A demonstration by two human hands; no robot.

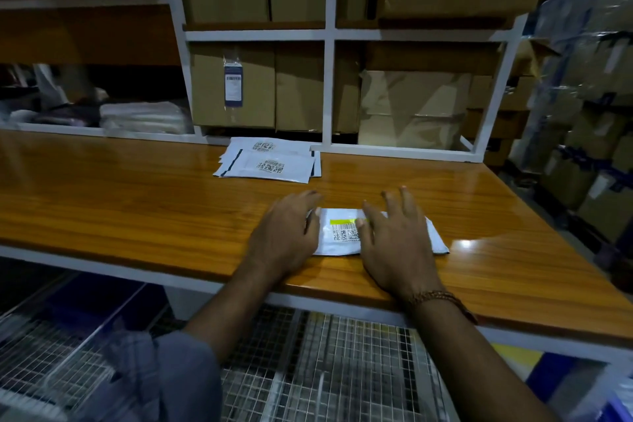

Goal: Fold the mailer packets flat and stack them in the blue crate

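A white mailer packet (339, 233) with a yellow strip and barcode label lies folded on the wooden table (137, 202) near its front edge. My left hand (284, 236) lies flat over the packet's left end, fingers straight. My right hand (397, 243) presses flat on its right half, fingers spread, a beaded bracelet on the wrist. A loose pile of several white mailer packets (270, 161) with barcode labels sits farther back at the table's middle. A blue crate edge (561, 377) shows below the table at lower right, blurred.
White metal shelving (329, 34) packed with cardboard boxes (233, 86) stands behind the table. Folded white and dark items (144, 116) lie on the left shelf. Wire mesh baskets (325, 370) sit under the table. Wrapped cartons (589, 79) are stacked at right.
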